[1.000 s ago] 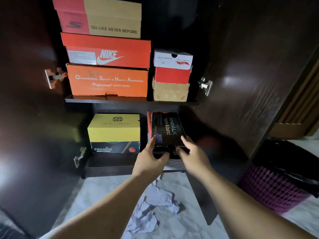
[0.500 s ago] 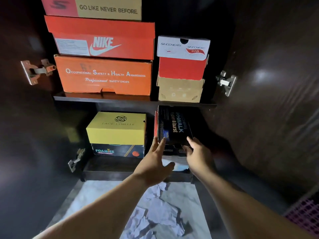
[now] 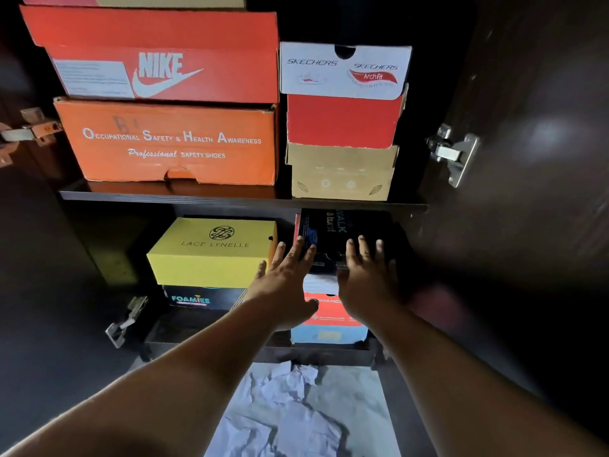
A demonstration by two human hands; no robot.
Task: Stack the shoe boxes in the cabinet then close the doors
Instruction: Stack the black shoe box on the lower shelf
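Currently both my left hand (image 3: 285,278) and right hand (image 3: 367,280) press flat, fingers straight, on the black rectangular cardboard shoe box (image 3: 342,232), lower shelf at 12 o'clock, atop a stack; probably light, stiff, best pushed at its near end.

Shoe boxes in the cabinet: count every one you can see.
9. Upper shelf: top edge box, Nike, safety-shoes, Skechers, brown. Lower shelf: Lace Lynelle, Foamies, black box, blue-red box. Others may be hidden.

Both forearms were bare up to the frame's lower edge, with no sleeve, watch or bracelet showing. The left hand (image 3: 286,281) and right hand (image 3: 368,282) wore no gloves or rings, and the fingernails were short and unpainted.
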